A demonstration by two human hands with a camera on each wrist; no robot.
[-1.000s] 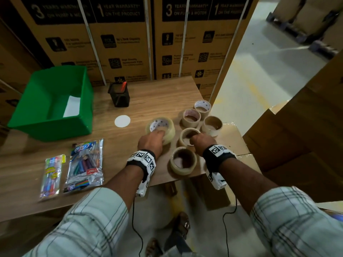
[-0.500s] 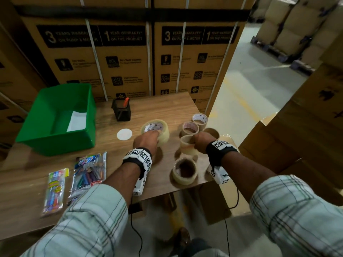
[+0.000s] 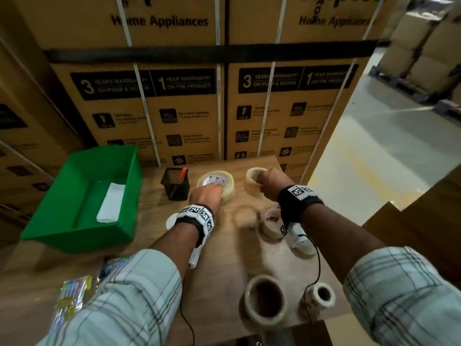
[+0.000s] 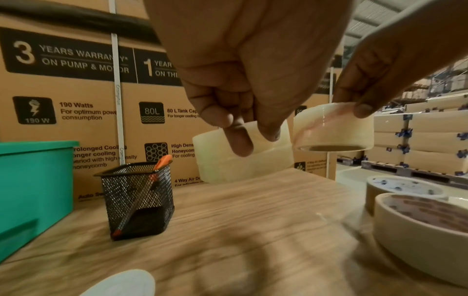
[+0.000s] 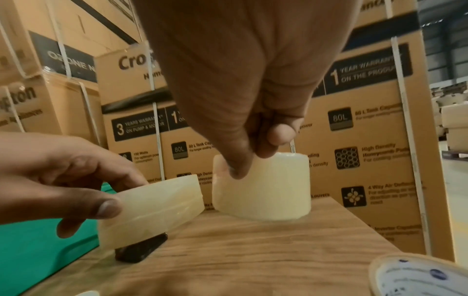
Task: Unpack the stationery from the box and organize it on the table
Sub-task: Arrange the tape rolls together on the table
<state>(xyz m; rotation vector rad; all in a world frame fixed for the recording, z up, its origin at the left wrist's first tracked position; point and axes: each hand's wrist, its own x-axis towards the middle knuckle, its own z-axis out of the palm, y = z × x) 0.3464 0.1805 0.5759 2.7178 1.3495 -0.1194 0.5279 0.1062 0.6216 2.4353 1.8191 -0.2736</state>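
My left hand (image 3: 208, 193) grips a large clear tape roll (image 3: 216, 183) and holds it just above the wooden table (image 3: 224, 258), right of the mesh pen holder (image 3: 176, 184). In the left wrist view its fingers (image 4: 240, 140) curl over that roll's (image 4: 243, 166) rim. My right hand (image 3: 270, 182) pinches a smaller clear tape roll (image 3: 253, 182) by its rim, lifted above the far right part of the table; in the right wrist view that roll (image 5: 262, 186) hangs just over the surface. Other tape rolls lie nearer me: a wide one (image 3: 265, 300), a small one (image 3: 321, 294), a brownish one (image 3: 273, 222).
The green box (image 3: 82, 198) at the left holds a white packet (image 3: 111, 202). Pen packs (image 3: 72, 298) lie at the near left. A white disc (image 4: 121, 284) sits under my left wrist. Stacked cartons (image 3: 219, 101) wall off the table's far edge; its right edge drops to the floor.
Both hands lifted their tape rolls and carried them away from me toward the table's far side, the left roll ending beside the pen holder. The other rolls stayed behind.
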